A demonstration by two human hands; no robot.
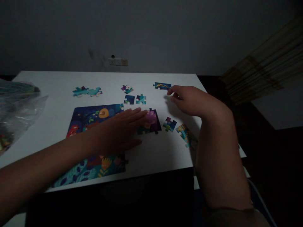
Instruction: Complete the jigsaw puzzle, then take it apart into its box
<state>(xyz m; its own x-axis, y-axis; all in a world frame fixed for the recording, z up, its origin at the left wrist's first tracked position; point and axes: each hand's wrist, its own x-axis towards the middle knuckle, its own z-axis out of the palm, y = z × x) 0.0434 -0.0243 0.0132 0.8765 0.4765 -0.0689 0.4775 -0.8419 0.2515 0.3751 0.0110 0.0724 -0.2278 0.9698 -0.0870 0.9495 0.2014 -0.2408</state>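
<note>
A partly joined jigsaw puzzle (104,165) with dark blue, red and yellow pictures lies on the white table. My left hand (123,126) is laid flat with fingers stretched, palm down, across the puzzle's right side. Its fingertips reach a joined group of puzzle pieces (154,119) with a purple creature, partly hidden under them. At the far right, my right hand (187,97) is bent down at the wrist, thumb and forefinger apart. Its fingertips are beside the right end of a dark blue puzzle strip (162,85) with a yellow pattern; contact is unclear.
Loose puzzle pieces (141,99) lie beyond my left hand, with a teal pair (88,91) farther left. Nearer my right forearm are a purple-green piece (169,124) and an orange-teal section (186,134). A clear plastic bag (21,110) sits at the left. Wall sockets (118,62) are behind the table.
</note>
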